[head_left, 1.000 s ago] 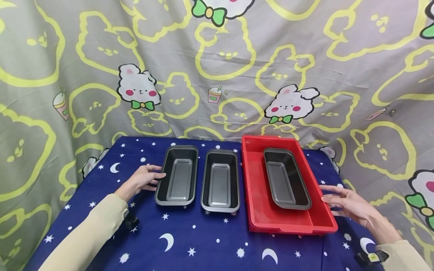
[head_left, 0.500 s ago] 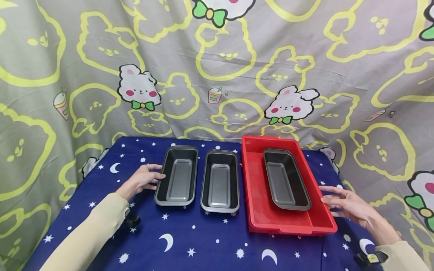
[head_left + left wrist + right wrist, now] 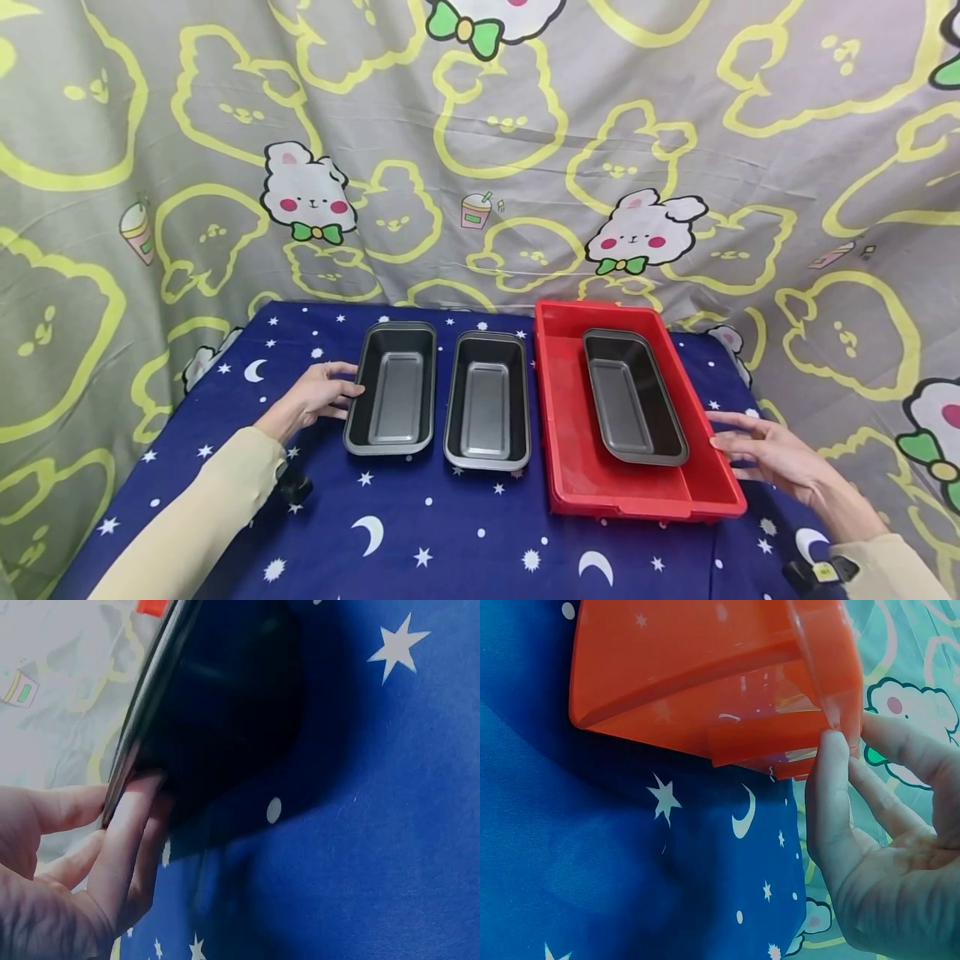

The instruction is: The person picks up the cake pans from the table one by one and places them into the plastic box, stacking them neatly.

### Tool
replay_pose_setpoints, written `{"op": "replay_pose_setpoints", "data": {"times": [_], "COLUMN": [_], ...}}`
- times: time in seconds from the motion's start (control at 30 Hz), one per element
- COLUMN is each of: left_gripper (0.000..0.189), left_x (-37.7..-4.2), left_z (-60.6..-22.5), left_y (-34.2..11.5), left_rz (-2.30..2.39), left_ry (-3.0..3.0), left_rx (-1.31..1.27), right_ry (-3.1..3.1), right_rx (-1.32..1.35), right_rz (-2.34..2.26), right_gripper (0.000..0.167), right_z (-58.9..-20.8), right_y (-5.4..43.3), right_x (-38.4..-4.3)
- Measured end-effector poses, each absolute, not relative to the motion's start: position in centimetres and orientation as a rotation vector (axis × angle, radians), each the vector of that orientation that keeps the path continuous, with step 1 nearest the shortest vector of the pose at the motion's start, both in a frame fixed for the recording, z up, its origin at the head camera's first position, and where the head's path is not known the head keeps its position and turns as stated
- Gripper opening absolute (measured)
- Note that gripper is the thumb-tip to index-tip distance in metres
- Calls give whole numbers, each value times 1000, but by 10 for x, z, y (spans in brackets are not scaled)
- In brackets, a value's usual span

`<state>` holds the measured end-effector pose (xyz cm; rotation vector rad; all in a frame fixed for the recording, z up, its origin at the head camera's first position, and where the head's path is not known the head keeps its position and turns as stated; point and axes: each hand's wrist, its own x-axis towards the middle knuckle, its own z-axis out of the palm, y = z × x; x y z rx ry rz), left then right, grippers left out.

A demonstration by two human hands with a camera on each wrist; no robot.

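Observation:
Three dark loaf pans show in the head view. My left hand (image 3: 318, 396) pinches the left side rim of the leftmost loaf pan (image 3: 397, 396), its thumb on the inner side and fingers curled under the rim in the left wrist view. A second loaf pan (image 3: 487, 408) stands just to the right. The third loaf pan (image 3: 630, 404) lies inside a red plastic tray (image 3: 566, 450), at a slight slant. My right hand (image 3: 780, 458) holds the tray's right rim, thumb at the top edge. In the right wrist view, fingers press the outer side of the red wall (image 3: 690, 682).
Under everything lies a dark blue tablecloth (image 3: 427, 542) with white stars and moons. A grey curtain (image 3: 420, 125) with yellow bear outlines and rabbits hangs right behind the table and along both sides. Dark straps sit at both wrists.

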<state>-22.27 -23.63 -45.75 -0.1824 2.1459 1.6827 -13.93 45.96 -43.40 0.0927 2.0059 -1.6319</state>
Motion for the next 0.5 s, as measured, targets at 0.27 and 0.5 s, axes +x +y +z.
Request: {"op": "replay_pose_setpoints", "data": {"times": [0.27,0.5], "left_gripper": [63,65], "left_x": [-216,-212], "left_z": [-455,-444], "left_y": [-238,-240], "left_rz": [1740,1786], "left_ry": [2151,2150], "left_rx": [-172,-171], "right_ry": [2012,2011], "right_rx": [96,103], "right_rz": [-1630,-1631], "right_gripper": [35,34], "right_z": [-434,-433], "right_y": [458,458], "right_x": [-138,-139]}}
